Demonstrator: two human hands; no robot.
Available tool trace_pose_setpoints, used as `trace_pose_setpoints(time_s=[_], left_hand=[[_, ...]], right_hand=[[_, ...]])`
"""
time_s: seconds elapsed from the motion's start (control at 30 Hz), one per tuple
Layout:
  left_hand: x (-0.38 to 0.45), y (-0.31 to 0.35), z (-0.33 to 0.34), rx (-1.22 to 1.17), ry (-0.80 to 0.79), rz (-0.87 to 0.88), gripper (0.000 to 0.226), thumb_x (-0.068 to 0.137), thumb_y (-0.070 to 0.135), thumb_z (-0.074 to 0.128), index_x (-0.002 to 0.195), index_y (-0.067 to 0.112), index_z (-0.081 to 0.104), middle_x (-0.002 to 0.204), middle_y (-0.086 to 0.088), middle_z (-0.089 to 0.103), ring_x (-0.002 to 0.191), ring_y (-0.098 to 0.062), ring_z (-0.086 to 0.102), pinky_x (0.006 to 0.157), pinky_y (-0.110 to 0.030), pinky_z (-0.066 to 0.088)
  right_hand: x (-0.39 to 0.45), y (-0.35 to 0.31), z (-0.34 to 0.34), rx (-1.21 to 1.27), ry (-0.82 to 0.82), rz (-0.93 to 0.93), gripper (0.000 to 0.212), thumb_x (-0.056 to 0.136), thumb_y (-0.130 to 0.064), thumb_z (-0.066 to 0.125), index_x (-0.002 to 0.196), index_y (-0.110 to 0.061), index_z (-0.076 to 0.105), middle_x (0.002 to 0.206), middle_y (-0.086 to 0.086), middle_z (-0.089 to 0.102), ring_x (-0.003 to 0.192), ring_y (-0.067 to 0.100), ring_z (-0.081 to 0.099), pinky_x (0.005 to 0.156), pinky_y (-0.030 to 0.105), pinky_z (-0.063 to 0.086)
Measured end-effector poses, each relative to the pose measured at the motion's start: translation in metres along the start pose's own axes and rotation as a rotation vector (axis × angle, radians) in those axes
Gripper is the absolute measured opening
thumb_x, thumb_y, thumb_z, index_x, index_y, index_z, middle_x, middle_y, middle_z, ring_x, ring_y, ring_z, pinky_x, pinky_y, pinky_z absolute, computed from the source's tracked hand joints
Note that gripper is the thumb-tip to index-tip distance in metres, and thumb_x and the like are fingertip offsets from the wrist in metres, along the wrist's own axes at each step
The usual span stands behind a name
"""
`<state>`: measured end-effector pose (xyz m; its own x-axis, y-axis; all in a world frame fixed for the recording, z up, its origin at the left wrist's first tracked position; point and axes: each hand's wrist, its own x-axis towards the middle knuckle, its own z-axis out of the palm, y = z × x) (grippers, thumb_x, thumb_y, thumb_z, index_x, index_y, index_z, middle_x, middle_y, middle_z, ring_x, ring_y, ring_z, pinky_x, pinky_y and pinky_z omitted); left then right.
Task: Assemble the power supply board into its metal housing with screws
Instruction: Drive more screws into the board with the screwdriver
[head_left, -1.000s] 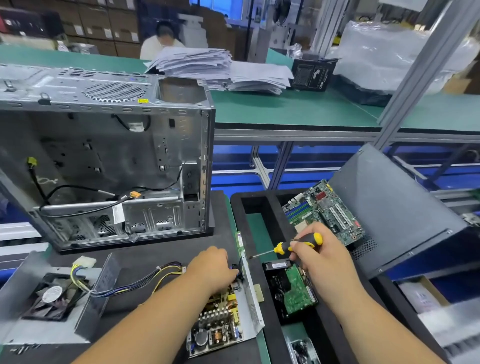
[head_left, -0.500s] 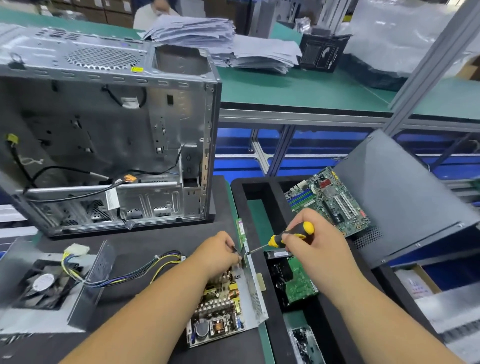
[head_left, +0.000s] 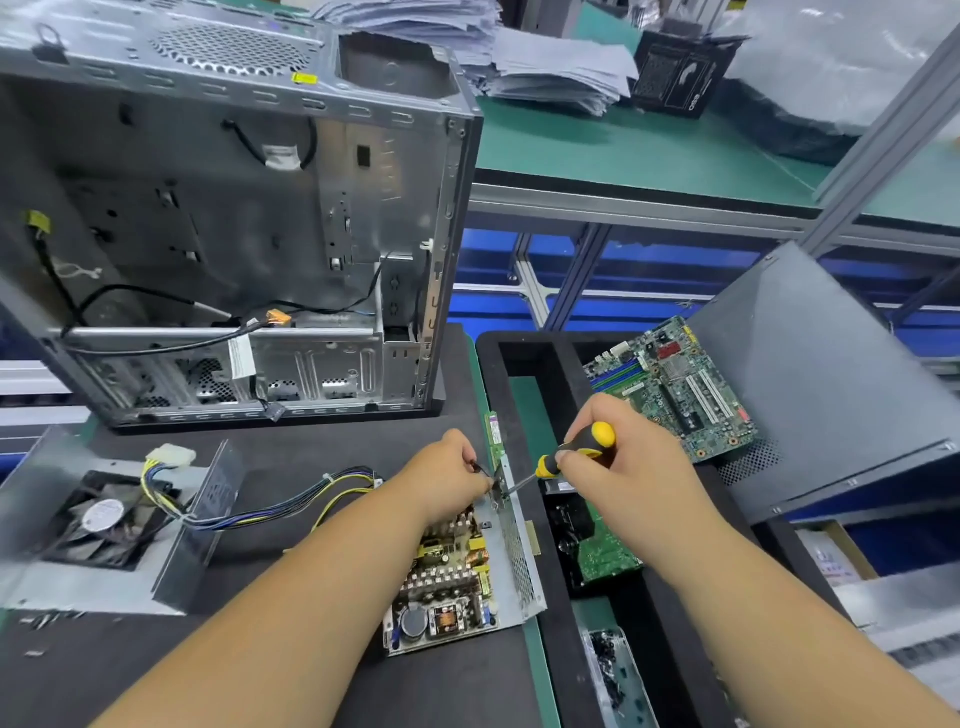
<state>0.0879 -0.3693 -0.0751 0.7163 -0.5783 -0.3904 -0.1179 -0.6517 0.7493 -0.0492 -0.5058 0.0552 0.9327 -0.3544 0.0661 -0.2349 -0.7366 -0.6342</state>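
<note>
Two hands meet at the far end of the metal housing, which lies on the dark mat with the power supply board seated inside it, long axis running away from the person. The right hand is wrapped around the yellow-and-black screwdriver, whose shaft slants down and to the left so that its tip reaches the housing's upright perforated side wall near the far corner. The left hand sits just on the other side of that wall, fingers curled in a pinch at the same spot; whether it holds a screw or only steadies the wall is too small to tell.

The coming move likely turns on that line — tip, wall and left fingertips nearly touching, so the driver must stay square to the hole. Room is tight on the right, where the black tray edge runs just beside the housing; the left side has the cable bundle — otherwise open mat. The computer case stands well behind.
</note>
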Motion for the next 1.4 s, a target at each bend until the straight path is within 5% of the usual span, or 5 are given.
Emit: trace_pose_setpoints(time_s=[0.37,0.5,1.4], left_hand=[[0.0,0.002,0.003,0.075,-0.002,0.008,0.028,0.089,0.032,0.062,0.102,0.019,0.042,0.095,-0.006,0.062,0.084,-0.022,0.059,0.069,-0.037,0.047],[0.0,0.005,0.005,0.142,-0.026,0.019,0.027,0.09,0.033,0.061,0.102,0.019,0.042,0.097,-0.006,0.061,0.09,-0.024,0.059,0.078,-0.042,0.049],[0.001,0.007,0.005,0.178,-0.091,0.058,0.026,0.09,0.027,0.06,0.105,0.018,0.041,0.09,-0.001,0.056,0.078,-0.019,0.052,0.067,-0.034,0.042]], right_hand=[[0.006,-0.005,0.011,-0.054,-0.076,-0.002,0.017,0.08,-0.029,0.062,0.082,-0.023,0.047,0.064,0.006,0.055,0.057,0.024,0.045,0.053,0.04,0.043],[0.008,-0.004,0.019,-0.159,-0.113,-0.02,0.02,0.082,-0.03,0.063,0.081,-0.023,0.044,0.059,0.001,0.047,0.055,0.019,0.04,0.052,0.033,0.037],[0.013,0.004,0.045,-0.253,-0.218,-0.013,0.018,0.084,-0.028,0.061,0.088,-0.02,0.046,0.07,0.004,0.057,0.068,0.026,0.055,0.058,0.039,0.046]])
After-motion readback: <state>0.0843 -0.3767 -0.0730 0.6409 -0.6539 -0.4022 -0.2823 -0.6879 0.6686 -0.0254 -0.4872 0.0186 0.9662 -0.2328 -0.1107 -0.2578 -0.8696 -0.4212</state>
